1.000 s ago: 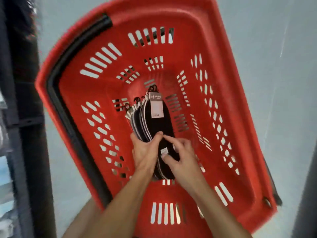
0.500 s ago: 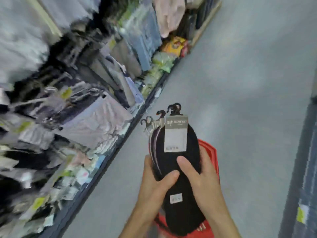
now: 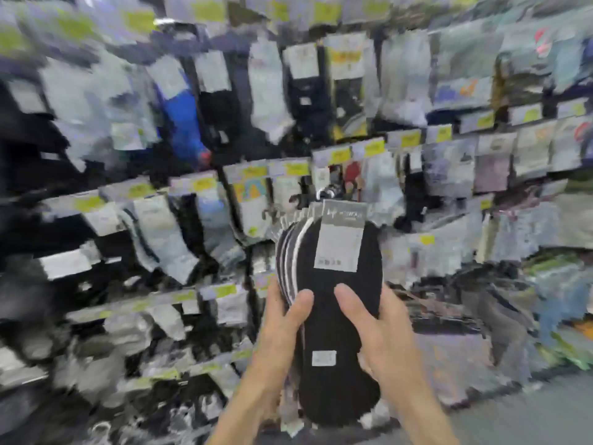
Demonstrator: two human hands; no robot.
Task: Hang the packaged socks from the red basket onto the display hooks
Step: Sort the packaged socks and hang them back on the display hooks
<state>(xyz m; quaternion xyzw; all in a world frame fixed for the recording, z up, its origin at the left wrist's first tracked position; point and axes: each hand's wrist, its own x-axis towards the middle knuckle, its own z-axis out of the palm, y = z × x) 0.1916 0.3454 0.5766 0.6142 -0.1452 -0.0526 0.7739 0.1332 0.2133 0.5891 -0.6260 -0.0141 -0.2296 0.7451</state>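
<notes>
I hold a stack of packaged black socks (image 3: pixel 333 303) upright in front of me, its grey card labels and small black hangers at the top. My left hand (image 3: pixel 282 322) grips the stack's left side with the thumb across the front. My right hand (image 3: pixel 382 329) grips the right side, thumb also on the front. Behind the stack stands the sock display wall (image 3: pixel 224 155), blurred, with rows of hanging sock packs. The red basket is out of view.
Rows of hanging sock packs with yellow price tags (image 3: pixel 340 155) fill the wall from left to right. Folded goods (image 3: pixel 545 300) lie on a lower shelf at the right. Grey floor (image 3: pixel 529 412) shows at the bottom right.
The stack of socks came up out of the red basket in both hands. My view swung from the basket, past the aisle, to the sock display wall.
</notes>
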